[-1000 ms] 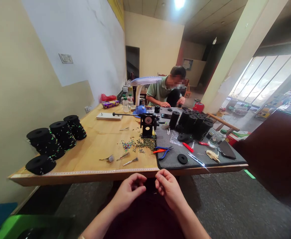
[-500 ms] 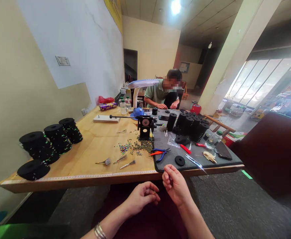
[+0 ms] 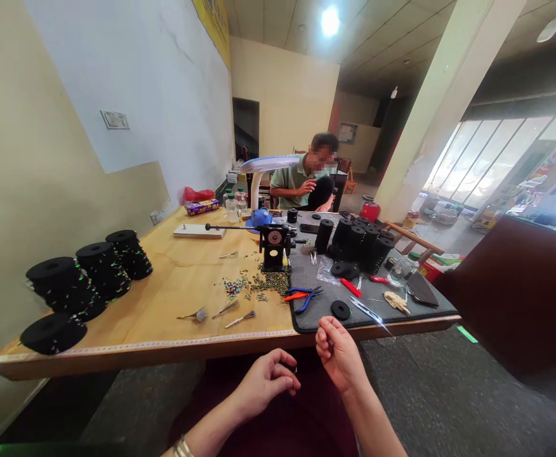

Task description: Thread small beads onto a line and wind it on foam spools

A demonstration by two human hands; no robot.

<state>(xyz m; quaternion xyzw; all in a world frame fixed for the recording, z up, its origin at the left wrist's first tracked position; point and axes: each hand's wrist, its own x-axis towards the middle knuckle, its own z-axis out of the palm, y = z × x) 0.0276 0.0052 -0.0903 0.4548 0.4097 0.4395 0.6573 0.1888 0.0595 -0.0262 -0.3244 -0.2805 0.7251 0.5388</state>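
My left hand (image 3: 269,383) is held low before the table edge, its fingers curled in and closed. A tiny item shows at the fingertips, too small to name. Close by on the right, my right hand (image 3: 339,357) is raised in a pinch of thumb and forefinger; whatever it grips is too fine to make out. Just beyond that hand, a black foam disc (image 3: 341,310) lies on the grey mat (image 3: 320,322). Blue-handled pliers (image 3: 308,299) with an orange grip rest at the mat's left edge, and silvery scissors (image 3: 366,309) lie to the right.
A small black winding device (image 3: 274,244) stands behind scattered beads (image 3: 234,287). Black foam spools (image 3: 98,260) are stacked at the left, more (image 3: 362,241) at the right. Fine brushes (image 3: 240,318) lie near the front edge. Across the table sits a person (image 3: 293,181) behind a lamp (image 3: 255,216).
My hands have drawn slightly apart, both still closed. The view has shifted a little. The person opposite has lifted a hand from the table toward the face.
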